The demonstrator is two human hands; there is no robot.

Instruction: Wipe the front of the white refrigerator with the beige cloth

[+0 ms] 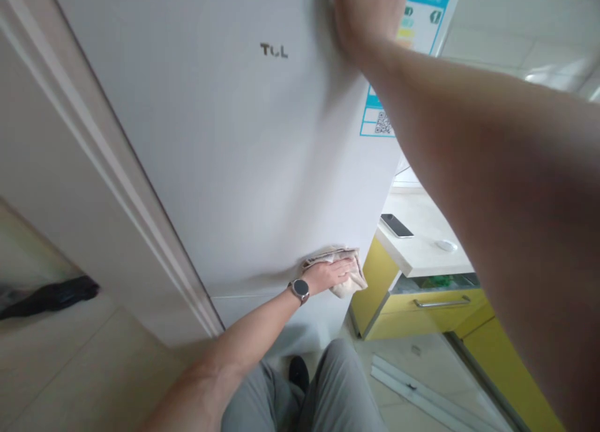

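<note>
My left hand (328, 276), with a round watch on the wrist, presses a beige cloth (349, 285) against the lower part of a white refrigerator door (262, 169). Its fingers lie stretched over the folded fabric, close to the door's right edge. Higher up, my right hand (368, 13) rests at the door beside a blue-and-white energy label (377, 122). The top of the frame cuts off that hand, so its fingers do not show. Dark "TCL" letters (274, 50) stand on the door to the left of it.
To the right, a white counter (422, 257) over yellow drawers (422, 313) bears a phone (397, 226) and a small white object (446, 246). A long pale strip (422, 394) lies on the tiled floor. At left are a white frame (117, 163) and a black item (51, 296).
</note>
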